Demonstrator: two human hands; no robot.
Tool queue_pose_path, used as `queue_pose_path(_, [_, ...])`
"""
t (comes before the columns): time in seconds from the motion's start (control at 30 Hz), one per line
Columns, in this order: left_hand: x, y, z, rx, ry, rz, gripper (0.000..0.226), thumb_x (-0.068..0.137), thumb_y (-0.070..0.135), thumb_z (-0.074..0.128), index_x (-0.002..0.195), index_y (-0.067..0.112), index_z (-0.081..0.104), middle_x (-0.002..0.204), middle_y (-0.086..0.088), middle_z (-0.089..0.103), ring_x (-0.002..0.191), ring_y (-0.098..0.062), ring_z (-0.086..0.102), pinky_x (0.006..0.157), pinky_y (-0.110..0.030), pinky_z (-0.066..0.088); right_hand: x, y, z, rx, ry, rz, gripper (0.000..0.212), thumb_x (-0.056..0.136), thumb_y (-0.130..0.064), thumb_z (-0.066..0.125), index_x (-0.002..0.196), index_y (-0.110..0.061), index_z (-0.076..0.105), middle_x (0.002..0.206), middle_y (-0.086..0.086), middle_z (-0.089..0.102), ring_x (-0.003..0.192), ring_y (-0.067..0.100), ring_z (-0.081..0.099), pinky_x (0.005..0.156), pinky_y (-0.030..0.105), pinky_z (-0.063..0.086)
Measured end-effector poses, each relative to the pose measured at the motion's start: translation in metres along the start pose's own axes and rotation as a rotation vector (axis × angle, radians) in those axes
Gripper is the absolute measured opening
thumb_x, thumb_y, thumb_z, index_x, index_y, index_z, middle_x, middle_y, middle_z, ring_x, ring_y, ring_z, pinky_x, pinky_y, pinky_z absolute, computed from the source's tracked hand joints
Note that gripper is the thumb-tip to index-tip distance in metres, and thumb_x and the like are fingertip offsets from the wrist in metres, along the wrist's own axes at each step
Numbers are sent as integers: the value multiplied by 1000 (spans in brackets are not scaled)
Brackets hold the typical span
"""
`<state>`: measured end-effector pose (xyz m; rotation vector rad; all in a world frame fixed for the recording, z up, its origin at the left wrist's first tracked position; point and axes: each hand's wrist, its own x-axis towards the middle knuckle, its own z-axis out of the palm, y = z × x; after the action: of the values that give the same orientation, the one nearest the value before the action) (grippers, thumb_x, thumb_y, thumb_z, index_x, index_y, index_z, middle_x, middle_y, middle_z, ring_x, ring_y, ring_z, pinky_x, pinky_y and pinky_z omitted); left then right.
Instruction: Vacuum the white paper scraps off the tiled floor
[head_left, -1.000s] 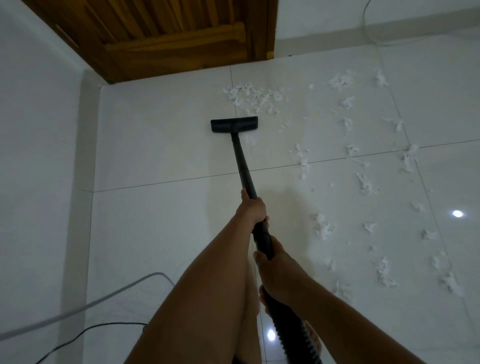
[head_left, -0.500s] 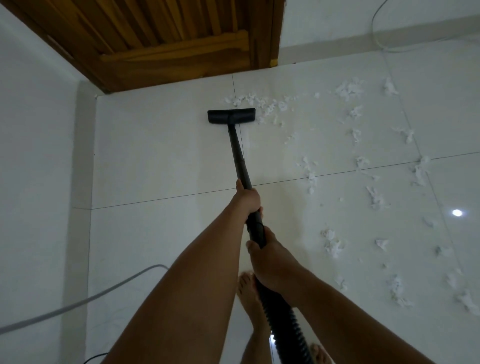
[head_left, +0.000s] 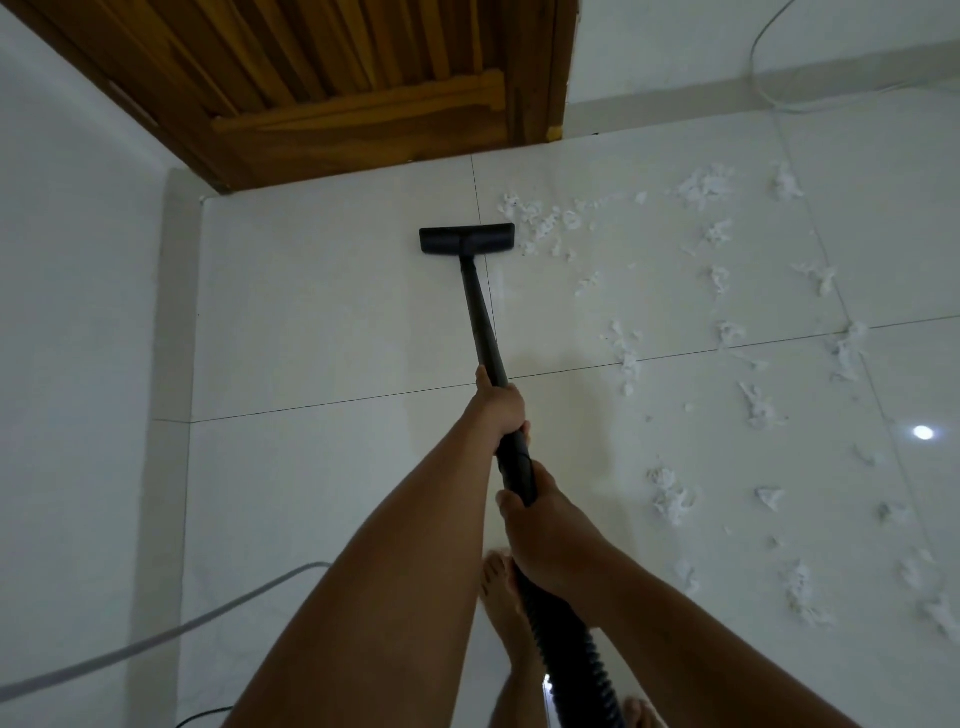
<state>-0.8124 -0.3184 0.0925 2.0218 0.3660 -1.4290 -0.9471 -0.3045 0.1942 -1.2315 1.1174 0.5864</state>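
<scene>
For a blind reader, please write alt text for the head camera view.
A left hand and right hand grip a black vacuum wand; its nozzle sits on the white tiled floor beside paper scraps scattered rightward, near a wooden door.

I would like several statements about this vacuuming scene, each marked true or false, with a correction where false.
1. The left hand and the right hand both grip the black wand. True.
2. The floor head stands to the right of the paper scraps. False: the scraps lie to its right.
3. The left hand is nearer the floor head than the right hand. True.
4. The door is white. False: it is brown wood.
5. The person wears shoes. False: a bare foot shows.
</scene>
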Motion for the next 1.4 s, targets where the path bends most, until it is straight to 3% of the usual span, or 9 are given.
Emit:
queue_pose_path(0.13, [-14, -7, 4, 6, -12, -4, 66, 111, 31, 34, 160, 45, -7, 76, -12, 54, 56, -16, 51, 62, -32, 55, -15, 3, -3, 4, 2, 4, 52, 109, -33, 40, 158, -39, 22, 82, 10, 63, 42, 12, 57, 40, 22, 47])
queue_pose_path(0.27, [-15, 0, 3, 0, -10, -2, 66, 111, 31, 33, 161, 44, -8, 83, -13, 56, 58, -16, 52, 74, -34, 57, -14, -2, -6, -3, 7, 2, 52, 109, -33, 40, 158, -37, 22, 85, 11, 63, 44, 12, 57, 40, 22, 47])
queue_pose_path(0.47, [2, 19, -4, -23, -6, -1, 67, 111, 30, 34, 160, 47, -9, 75, -9, 52, 55, -14, 50, 52, -27, 52, 11, -16, -5, -7, 45, -6, 51, 109, -33, 40, 157, -39, 24, 91, 10, 64, 43, 9, 56, 34, 15, 41])
queue_pose_path(0.77, [43, 46, -19, -17, -1, 40, 65, 111, 30, 36, 161, 45, -2, 76, -8, 52, 59, -13, 50, 75, -33, 55, 51, -41, 0, 31, 66, 8, 50, 108, -35, 40, 156, -40, 26, 103, 13, 67, 46, 11, 59, 36, 16, 43])
queue_pose_path(0.93, [52, 52, -23, 13, -1, 56, 65, 111, 29, 36, 161, 44, -3, 77, -9, 52, 57, -14, 50, 60, -30, 53, 61, -46, 4, 85, 51, 20, 48, 108, -35, 41, 153, -44, 27, 97, 14, 65, 49, 16, 59, 40, 22, 48])
queue_pose_path(1.1, [50, 49, -23, -9, 6, 41, 65, 111, 30, 36, 160, 47, -4, 78, -10, 53, 59, -14, 50, 73, -33, 55, 59, -43, 6, 57, 59, 16, 49, 108, -36, 41, 154, -42, 26, 102, 16, 65, 49, 14, 60, 41, 22, 48])
queue_pose_path(1.4, [10, 27, -21, 18, -16, 13, 67, 111, 31, 35, 160, 45, -7, 77, -10, 53, 58, -14, 51, 61, -29, 54, 16, -31, 8, -34, 68, 5, 51, 109, -36, 39, 157, -39, 22, 91, 10, 65, 35, 5, 54, 34, 15, 42])
